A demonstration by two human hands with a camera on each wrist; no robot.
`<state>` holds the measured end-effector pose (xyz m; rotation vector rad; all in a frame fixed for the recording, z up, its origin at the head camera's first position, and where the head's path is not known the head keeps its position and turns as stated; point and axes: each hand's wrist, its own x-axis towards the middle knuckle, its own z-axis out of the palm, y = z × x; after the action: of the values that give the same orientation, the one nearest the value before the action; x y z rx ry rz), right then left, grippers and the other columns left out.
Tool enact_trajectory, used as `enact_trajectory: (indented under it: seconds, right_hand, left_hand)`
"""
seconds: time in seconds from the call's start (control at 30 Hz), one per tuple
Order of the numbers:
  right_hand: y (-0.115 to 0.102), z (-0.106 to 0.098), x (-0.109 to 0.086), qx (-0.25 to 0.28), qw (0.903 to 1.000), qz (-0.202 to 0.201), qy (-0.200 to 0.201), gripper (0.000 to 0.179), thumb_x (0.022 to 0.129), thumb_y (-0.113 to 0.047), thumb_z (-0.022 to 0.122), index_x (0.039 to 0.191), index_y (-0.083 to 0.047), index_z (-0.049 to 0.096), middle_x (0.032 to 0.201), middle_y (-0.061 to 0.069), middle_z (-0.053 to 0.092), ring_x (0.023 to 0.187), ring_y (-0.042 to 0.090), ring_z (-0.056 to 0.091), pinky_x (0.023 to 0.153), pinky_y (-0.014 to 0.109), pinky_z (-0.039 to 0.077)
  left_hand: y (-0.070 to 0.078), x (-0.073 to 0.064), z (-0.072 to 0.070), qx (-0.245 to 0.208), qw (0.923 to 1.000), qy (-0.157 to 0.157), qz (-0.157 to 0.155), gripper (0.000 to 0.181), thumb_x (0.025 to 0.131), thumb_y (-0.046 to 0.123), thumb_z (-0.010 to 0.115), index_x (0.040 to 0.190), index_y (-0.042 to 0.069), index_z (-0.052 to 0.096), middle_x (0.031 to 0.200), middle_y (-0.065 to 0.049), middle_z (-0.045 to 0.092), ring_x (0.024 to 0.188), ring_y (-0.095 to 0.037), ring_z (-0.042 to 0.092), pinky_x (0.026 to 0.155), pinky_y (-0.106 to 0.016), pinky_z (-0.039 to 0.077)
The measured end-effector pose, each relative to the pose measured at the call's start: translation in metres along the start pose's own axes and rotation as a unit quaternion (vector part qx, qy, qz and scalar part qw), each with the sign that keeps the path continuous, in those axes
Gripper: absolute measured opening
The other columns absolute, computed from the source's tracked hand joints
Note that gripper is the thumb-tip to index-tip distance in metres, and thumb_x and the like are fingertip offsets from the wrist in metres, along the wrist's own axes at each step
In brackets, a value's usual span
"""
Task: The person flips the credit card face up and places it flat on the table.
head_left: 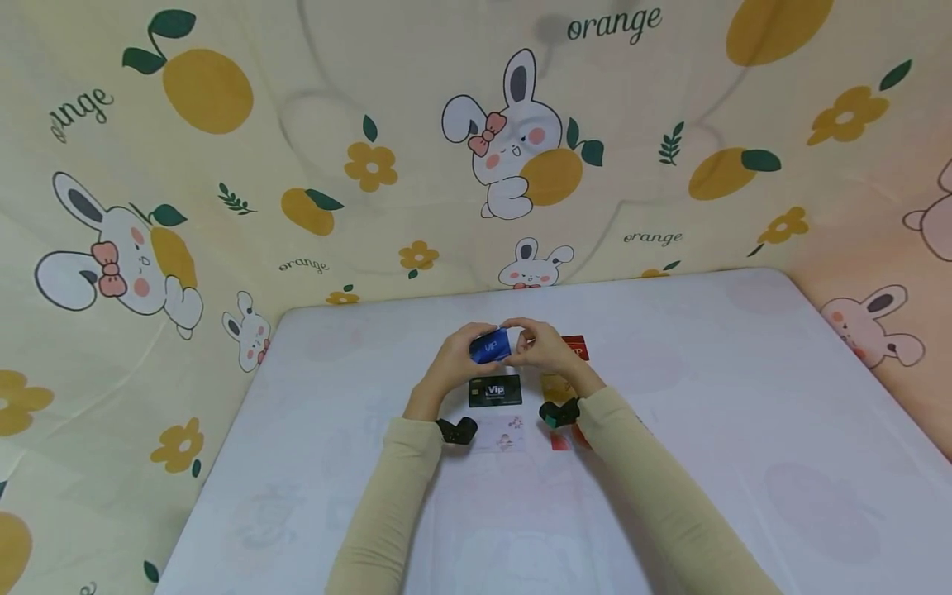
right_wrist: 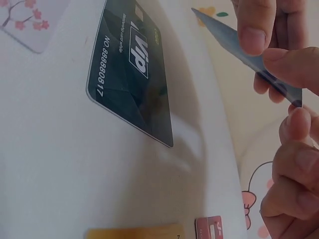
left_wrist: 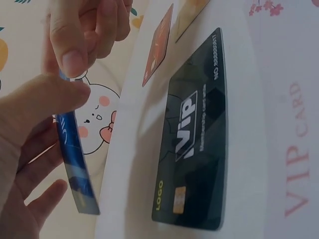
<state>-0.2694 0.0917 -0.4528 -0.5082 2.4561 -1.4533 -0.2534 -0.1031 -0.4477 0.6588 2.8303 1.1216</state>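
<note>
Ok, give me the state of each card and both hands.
Blue card: held raised, tilted
Left hand: gripping blue card
Right hand: gripping blue card
Black card: flat, print up
Floral card: flat
Gold card: flat, partly hidden
Far red card: flat, partly hidden
Near red piece, likely a card: mostly hidden

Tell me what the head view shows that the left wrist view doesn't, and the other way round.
Only the head view: the sleeves, the wrist cameras and the "orange" lettering.

Only the left wrist view: readable LOGO print on the black card, and readable VIP CARD print on the pale card.

Both: the left hand and right hand holding the blue card, plus the black card, pale card, red card and gold card.
</note>
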Motion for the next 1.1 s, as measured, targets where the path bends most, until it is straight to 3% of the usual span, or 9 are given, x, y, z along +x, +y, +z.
enact_trajectory:
  seconds: [0.47,0.7,0.93,1.1]
  right_hand:
    - [0.0024,0.0009,-0.0038,0.057,0.9981,0.001,-0.021,0.07,0.074,-0.009,0.074,0.136,-0.01,0.04,0.08,0.003,0.055,0.063,0.011,0.048,0.056,0.021,0.044]
    - [0.0031,0.005,-0.0023,0.084,0.996,0.001,-0.031,0.07,0.076,-0.01,0.072,0.137,-0.006,0.039,0.105,0.019,0.057,0.083,0.016,0.056,0.069,0.023,0.052]
    - [0.0042,0.0076,-0.0016,0.11,0.9931,0.031,-0.029,0.064,0.078,-0.017,0.072,0.134,-0.007,0.044,0.117,0.019,0.056,0.094,0.019,0.056,0.071,0.029,0.054]
    - [0.0062,0.0092,-0.0016,0.108,0.9924,0.027,-0.052,0.066,0.079,-0.019,0.071,0.136,-0.006,0.041,0.124,0.02,0.055,0.103,0.023,0.059,0.083,0.032,0.054]
  left_hand:
    - [-0.0021,-0.0022,-0.0003,-0.035,0.9992,0.017,-0.005,0.061,0.074,0.021,0.074,0.13,0.012,0.051,0.132,-0.009,0.053,0.121,-0.026,0.052,0.101,-0.043,0.044]
    - [-0.0023,-0.0032,-0.0025,-0.082,0.9961,0.033,0.004,0.059,0.074,0.017,0.075,0.129,0.009,0.052,0.131,-0.011,0.053,0.122,-0.028,0.052,0.102,-0.041,0.044]
    - [-0.0006,-0.0031,-0.0051,-0.106,0.9934,0.042,0.015,0.059,0.075,0.012,0.074,0.129,0.008,0.052,0.13,-0.012,0.053,0.123,-0.027,0.051,0.104,-0.039,0.042]
    - [0.002,-0.0038,-0.0074,-0.136,0.9897,0.045,0.011,0.059,0.076,0.013,0.074,0.13,0.009,0.05,0.131,-0.011,0.052,0.125,-0.026,0.05,0.106,-0.038,0.04]
